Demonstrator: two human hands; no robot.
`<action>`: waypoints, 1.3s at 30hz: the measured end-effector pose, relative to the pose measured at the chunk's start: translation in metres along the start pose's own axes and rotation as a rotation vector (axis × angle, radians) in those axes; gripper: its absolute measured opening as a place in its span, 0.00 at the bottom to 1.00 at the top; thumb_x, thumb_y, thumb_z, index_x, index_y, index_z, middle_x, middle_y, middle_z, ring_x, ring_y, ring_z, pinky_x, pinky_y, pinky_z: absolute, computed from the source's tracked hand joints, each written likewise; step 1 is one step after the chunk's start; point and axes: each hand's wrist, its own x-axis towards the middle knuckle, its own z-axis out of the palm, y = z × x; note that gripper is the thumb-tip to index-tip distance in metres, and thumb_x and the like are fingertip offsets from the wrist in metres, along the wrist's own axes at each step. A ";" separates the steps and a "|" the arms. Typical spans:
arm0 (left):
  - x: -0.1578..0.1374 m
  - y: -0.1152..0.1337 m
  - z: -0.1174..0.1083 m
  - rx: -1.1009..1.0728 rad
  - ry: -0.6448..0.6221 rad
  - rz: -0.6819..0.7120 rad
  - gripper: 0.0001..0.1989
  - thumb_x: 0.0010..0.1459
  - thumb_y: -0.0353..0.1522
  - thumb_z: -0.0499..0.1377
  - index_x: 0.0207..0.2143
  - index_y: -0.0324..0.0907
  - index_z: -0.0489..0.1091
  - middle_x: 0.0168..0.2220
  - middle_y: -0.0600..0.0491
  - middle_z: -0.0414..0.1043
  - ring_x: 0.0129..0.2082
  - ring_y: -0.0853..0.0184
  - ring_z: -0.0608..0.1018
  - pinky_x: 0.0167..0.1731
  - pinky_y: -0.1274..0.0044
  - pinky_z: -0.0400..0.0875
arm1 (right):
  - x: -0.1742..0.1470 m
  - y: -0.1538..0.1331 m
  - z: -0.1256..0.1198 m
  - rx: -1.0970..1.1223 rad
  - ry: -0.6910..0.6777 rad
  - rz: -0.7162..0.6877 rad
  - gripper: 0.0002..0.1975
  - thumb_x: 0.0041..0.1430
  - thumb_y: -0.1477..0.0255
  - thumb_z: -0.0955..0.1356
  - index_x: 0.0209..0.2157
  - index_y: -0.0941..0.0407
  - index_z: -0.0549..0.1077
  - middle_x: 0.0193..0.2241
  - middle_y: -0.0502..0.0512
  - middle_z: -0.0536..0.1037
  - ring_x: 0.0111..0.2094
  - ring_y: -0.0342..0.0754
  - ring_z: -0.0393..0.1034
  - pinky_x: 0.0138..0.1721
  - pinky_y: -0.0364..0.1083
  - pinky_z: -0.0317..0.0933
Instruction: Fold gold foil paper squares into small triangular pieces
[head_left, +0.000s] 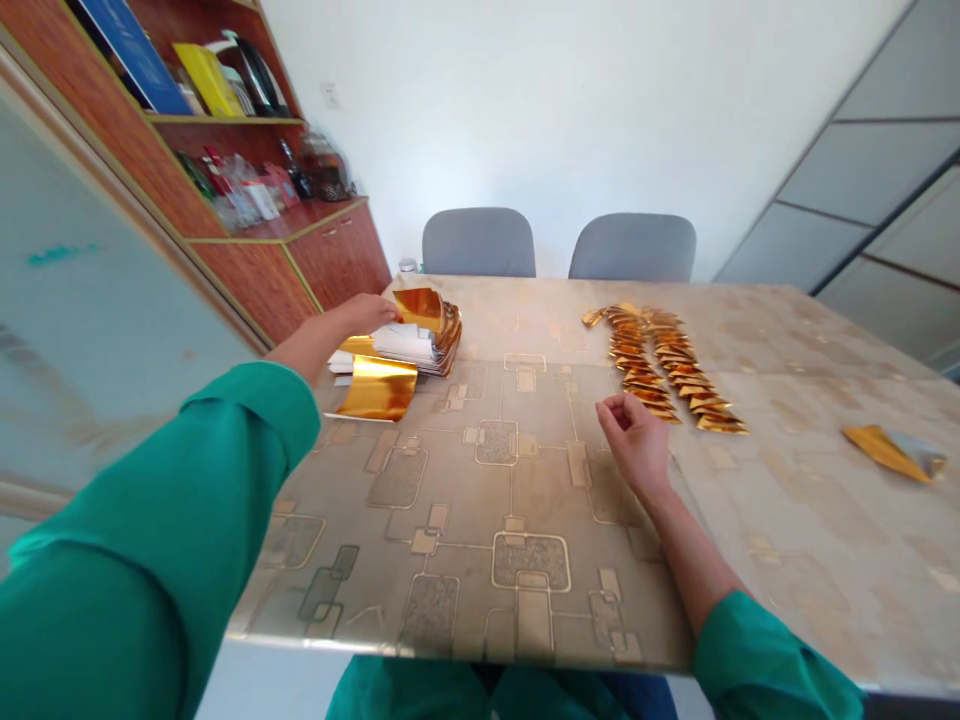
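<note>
My left hand (369, 314) reaches to the far left of the table and pinches the edge of a gold foil paper sheet (418, 307), lifted and curling at the top of a stack of foil papers (405, 345) with white backs. Another gold sheet (379, 388) lies flat at the near side of the stack. My right hand (636, 440) is closed over the table, thumb and fingers together, with nothing visible in them. Just beyond it, folded gold foil pieces (686, 365) lie overlapping in two long rows.
A single folded gold and silver piece (896, 453) lies at the right of the patterned table (525, 480). Two grey chairs (480, 242) stand at the far edge, before a white wall. A wooden cabinet (330, 255) with shelved items stands at the left.
</note>
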 end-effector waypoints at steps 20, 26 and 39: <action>-0.002 -0.008 -0.028 -0.056 -0.333 -0.255 0.06 0.57 0.27 0.66 0.28 0.32 0.76 0.16 0.62 0.70 0.24 0.76 0.66 0.39 0.83 0.65 | 0.002 0.014 -0.009 -0.001 -0.031 0.075 0.19 0.56 0.51 0.65 0.26 0.53 0.68 0.19 0.48 0.68 0.21 0.44 0.58 0.24 0.43 0.52; -0.005 0.002 -0.043 -0.049 -0.255 -0.192 0.09 0.59 0.29 0.65 0.37 0.29 0.75 0.27 0.60 0.75 0.32 0.75 0.71 0.48 0.78 0.65 | 0.001 0.011 -0.008 0.011 -0.026 0.068 0.18 0.55 0.53 0.65 0.26 0.54 0.68 0.19 0.48 0.68 0.20 0.43 0.58 0.24 0.43 0.52; -0.113 0.142 0.047 -1.329 -0.663 -0.417 0.13 0.56 0.39 0.57 0.41 0.41 0.70 0.32 0.46 0.75 0.29 0.63 0.79 0.28 0.72 0.78 | -0.004 0.013 -0.008 0.446 -0.327 0.139 0.18 0.58 0.54 0.66 0.41 0.53 0.71 0.37 0.54 0.78 0.34 0.47 0.70 0.37 0.46 0.65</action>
